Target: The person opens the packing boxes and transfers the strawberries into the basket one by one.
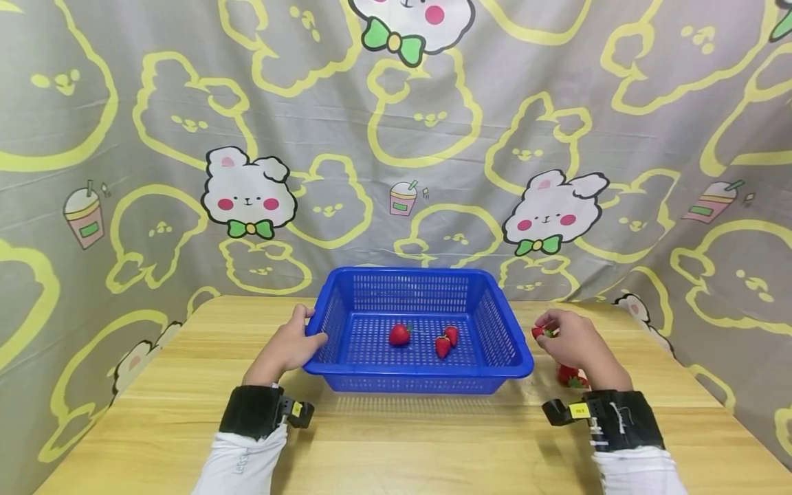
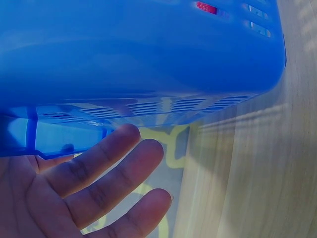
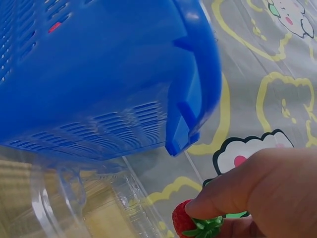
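A blue plastic basket [image 1: 427, 371] with slotted walls holds three red strawberries, among them a larger strawberry [image 1: 399, 335] with a green leafy top. At its left rim, my left hand [image 1: 287, 347] grips the edge with the thumb over the inside. The other fingers [image 2: 121, 178] stretch outside the wall in the left wrist view. To the right of the basket, my right hand [image 1: 572, 337] pinches a strawberry [image 3: 183, 220] between thumb and fingers, its green leaves showing. More strawberries [image 1: 568, 375] lie beside the right wrist, partly hidden by it.
A clear plastic container [image 3: 74, 198] shows below the basket in the right wrist view. The wooden table [image 1: 396, 447] runs back to a grey patterned curtain [image 1: 346, 158], which also hangs along both sides.
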`<state>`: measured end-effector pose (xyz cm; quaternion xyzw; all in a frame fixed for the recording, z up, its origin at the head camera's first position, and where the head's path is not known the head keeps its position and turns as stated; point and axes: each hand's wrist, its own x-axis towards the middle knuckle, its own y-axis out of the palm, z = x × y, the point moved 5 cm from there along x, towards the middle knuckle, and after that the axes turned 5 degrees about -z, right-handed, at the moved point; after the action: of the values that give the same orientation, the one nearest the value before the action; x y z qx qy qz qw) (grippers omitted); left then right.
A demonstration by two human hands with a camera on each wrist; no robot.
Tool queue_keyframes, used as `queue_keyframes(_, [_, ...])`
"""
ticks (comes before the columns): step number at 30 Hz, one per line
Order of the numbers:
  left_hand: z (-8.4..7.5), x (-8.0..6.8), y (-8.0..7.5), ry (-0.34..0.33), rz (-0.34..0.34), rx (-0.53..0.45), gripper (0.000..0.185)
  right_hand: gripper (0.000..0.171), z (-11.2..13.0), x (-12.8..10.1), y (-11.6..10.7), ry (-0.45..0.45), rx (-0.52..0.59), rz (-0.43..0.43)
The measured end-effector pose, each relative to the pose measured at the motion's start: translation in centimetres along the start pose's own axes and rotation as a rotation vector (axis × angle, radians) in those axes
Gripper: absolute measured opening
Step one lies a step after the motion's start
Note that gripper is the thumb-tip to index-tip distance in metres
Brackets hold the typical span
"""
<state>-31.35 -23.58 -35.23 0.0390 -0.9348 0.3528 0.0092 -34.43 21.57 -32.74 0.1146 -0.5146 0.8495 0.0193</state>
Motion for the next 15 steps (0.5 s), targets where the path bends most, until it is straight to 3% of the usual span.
queue_keyframes(15, [0.0, 0.02, 0.0, 0.0, -0.002, -0.001, 0.051, 0.022, 0.59, -0.11, -0.6, -0.031, -0.005, -0.035])
